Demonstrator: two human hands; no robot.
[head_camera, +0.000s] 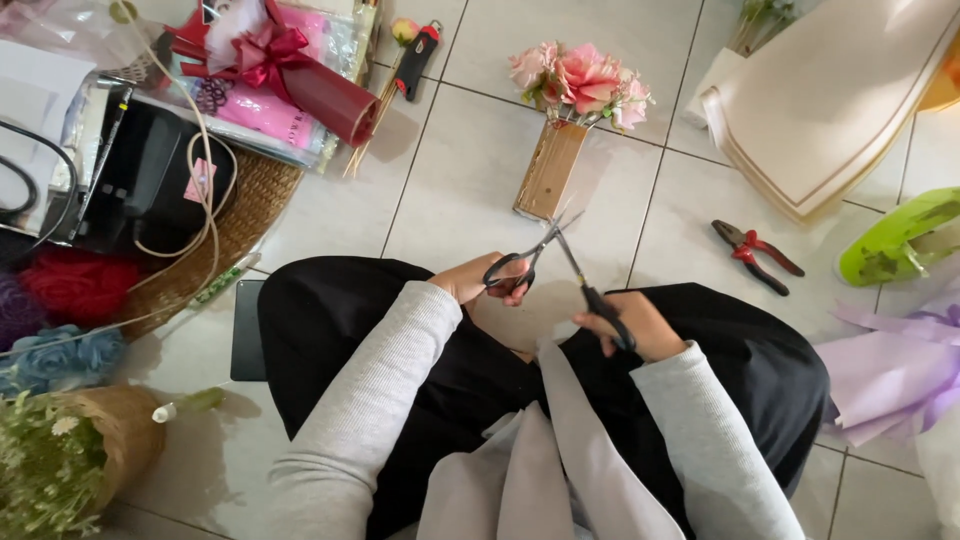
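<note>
I sit on a tiled floor with black scissors held over my lap. My left hand grips one handle loop and my right hand grips the other. The handles are pulled wide apart and the blades cross near the pivot. Just beyond the blade tips lies a small bouquet of pink flowers wrapped in brown paper. Neither hand touches it. A grey cloth hangs down between my arms.
Red-handled pliers lie to the right, near a green object, cream wrapping paper and lilac paper. At left are a woven basket, a black box, a red ribboned roll and dried flowers.
</note>
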